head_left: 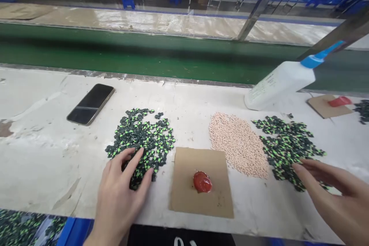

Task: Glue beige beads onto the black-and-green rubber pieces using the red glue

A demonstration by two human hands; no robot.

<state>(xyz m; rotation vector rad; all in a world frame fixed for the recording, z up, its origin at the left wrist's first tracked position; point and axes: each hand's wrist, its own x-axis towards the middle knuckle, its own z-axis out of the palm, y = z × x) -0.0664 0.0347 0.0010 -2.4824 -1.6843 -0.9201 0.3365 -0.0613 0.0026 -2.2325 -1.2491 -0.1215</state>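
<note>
From the head camera, the left hand (119, 196) lies palm-down on the near edge of the left pile of green-and-black pieces (141, 138), fingers spread and only slightly bent, fingertips touching the pieces — nothing gripped between them. Over on the other side, the right hand (334, 196) reaches in from the lower right corner, fingers stretched out and held close together, their tips at the near edge of the right pile of green-and-black pieces (288, 142); whether a piece is pinched there, I cannot tell. Between the two hands sits a square of cardboard (201, 169) with a red blob (202, 182) on it, near the front edge of the white table (43, 153). Just behind the cardboard and touching the right pile's left side is a heap of pale pink pellets (238, 142). A dark phone (90, 103) lies face-up at the left, well apart from the piles. Far right, a white bottle with a blue nozzle (284, 82) leans tilted — beside it a second bit of cardboard (325, 107) carrying a red smear (340, 102). Behind the table runs a green belt (144, 54).
</note>
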